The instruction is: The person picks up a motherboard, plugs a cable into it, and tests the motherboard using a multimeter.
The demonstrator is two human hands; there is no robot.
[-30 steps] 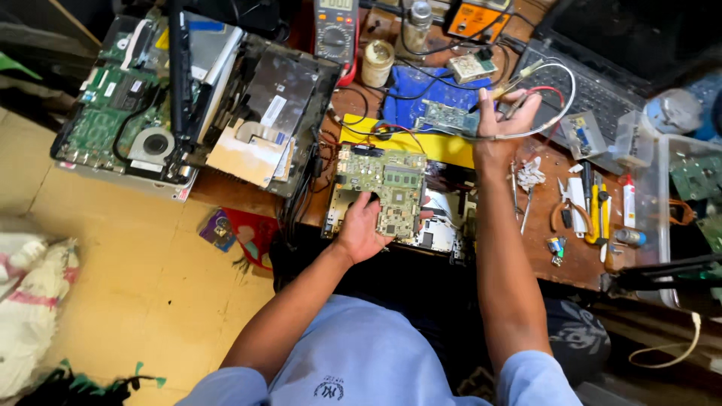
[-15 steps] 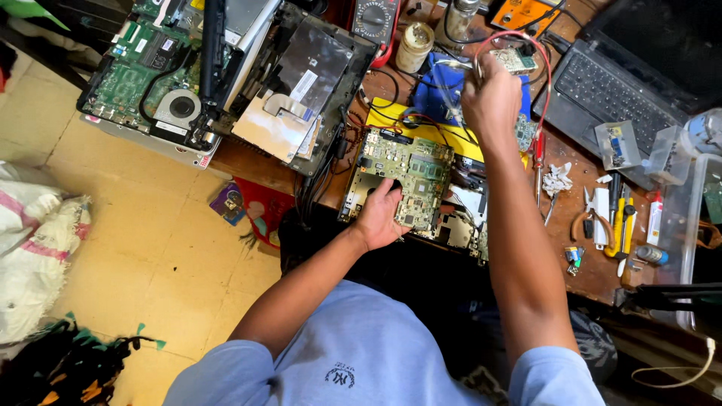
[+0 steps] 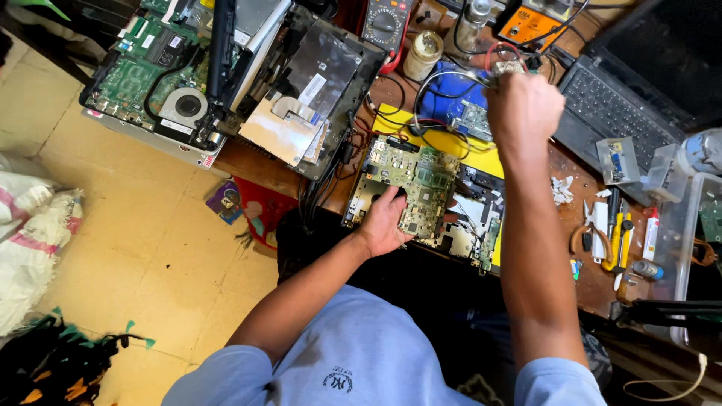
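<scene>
Circuit board (image 3: 412,184), green and crowded with chips, lies flat at the near edge of the wooden workbench (image 3: 579,271), partly over a yellow mat (image 3: 459,146). Its long axis runs from the person's body away toward the back of the bench. The left hand (image 3: 387,222) rests on the board's near end, fingers spread and pressing down on it, thumb at the edge. It is the hand in contact with the board.

The right hand (image 3: 524,109) is raised beyond the board's far right corner, clenched around a small part with red and white wires (image 3: 451,79) trailing from it; what exactly the fist encloses cannot be made out. From that hand the board lies down and to the left, nearer the body.

Left of the board sits an opened laptop shell (image 3: 316,83). Beyond the board stand a multimeter (image 3: 385,24) and a small jar (image 3: 423,54). Right of the board lie a black laptop (image 3: 617,113) and pliers (image 3: 585,237) beside screwdrivers (image 3: 620,237).
</scene>
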